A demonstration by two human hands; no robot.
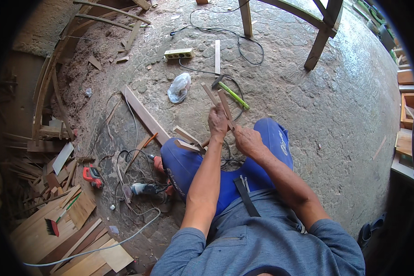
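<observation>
Above the blue-trousered knees, the left hand (217, 122) grips two thin wooden strips (218, 100), while the right hand (247, 140) pinches their lower end. They seem mid-alignment; next needs steady pressure

I see pale tan wooden strips (223, 105), blue trousers (188, 163), a grey-blue shirt (262, 239), a lime-green-handled hammer (233, 94), a red tape measure (92, 175), a red-bristled brush (53, 226), mottled grey-brown floor (336, 110).

Your left hand (217, 123) is raised, fingers curled shut. Your right hand (246, 140) sits just beside it, also gripping
</observation>
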